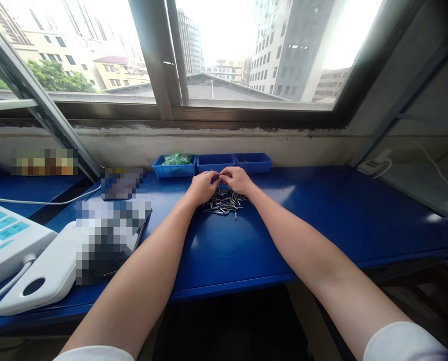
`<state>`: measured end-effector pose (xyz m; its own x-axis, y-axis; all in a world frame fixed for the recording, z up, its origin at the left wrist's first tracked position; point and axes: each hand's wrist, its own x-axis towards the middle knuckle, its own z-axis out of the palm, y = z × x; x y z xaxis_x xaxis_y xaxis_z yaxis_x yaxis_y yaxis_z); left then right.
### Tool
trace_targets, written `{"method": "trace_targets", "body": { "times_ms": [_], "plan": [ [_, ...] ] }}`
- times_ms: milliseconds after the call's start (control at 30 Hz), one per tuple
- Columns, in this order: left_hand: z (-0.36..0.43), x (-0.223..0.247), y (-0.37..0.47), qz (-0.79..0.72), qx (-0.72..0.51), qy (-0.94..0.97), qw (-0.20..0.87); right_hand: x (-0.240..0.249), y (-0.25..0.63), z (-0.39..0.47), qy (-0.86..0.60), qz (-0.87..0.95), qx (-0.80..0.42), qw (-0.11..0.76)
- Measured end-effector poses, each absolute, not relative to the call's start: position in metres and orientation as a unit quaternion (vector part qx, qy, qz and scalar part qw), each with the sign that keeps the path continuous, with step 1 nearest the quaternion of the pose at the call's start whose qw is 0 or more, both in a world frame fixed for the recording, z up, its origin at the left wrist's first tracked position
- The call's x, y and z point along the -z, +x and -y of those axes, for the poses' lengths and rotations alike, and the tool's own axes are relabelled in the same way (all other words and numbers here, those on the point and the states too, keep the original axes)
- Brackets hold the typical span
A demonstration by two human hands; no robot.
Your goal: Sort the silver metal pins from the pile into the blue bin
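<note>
A loose pile of thin metal pins or bits [227, 202] lies on the blue tabletop, several pointing in different directions. Just over its far side, my left hand [204, 187] and my right hand [237, 180] meet with fingertips close together. Both hands have thumb and fingers pinched. Whatever sits between the fingertips is too small to make out. Behind my hands stand three blue bins in a row: the left bin [174, 171] contains green material [177, 159], the middle bin [215, 159] is partly covered by my hands, and the right bin [259, 164] has a few small dark pieces inside.
A white power strip [16, 240] and a white flat device with a round hole [46, 281] are at the left, with a cable [58, 202] across the table. Blurred-out items lie beside my left forearm. A window [239, 60] rises behind the table [321, 215].
</note>
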<state>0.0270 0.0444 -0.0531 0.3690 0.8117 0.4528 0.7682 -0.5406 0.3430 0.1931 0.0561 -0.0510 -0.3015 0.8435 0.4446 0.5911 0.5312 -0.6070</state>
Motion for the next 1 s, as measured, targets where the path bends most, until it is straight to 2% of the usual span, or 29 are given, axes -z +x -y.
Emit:
{"method": "trace_targets", "body": {
  "times_ms": [267,633,833,1000],
  "plan": [
    [-0.042,0.051,0.027,-0.467,-0.309,0.828,0.03,0.058,0.197,-0.053,-0.442,0.731,-0.254,0.453],
    [-0.039,0.05,0.029,-0.473,-0.325,0.819,0.004,0.061,0.203,-0.059,-0.461,0.735,-0.228,0.442],
    [-0.04,0.051,0.027,-0.506,-0.306,0.807,-0.002,0.057,0.203,-0.056,-0.404,0.672,-0.336,0.522],
    [-0.041,0.052,0.028,-0.523,-0.3,0.798,-0.003,0.052,0.206,-0.053,-0.415,0.645,-0.37,0.524]
  ]
}}
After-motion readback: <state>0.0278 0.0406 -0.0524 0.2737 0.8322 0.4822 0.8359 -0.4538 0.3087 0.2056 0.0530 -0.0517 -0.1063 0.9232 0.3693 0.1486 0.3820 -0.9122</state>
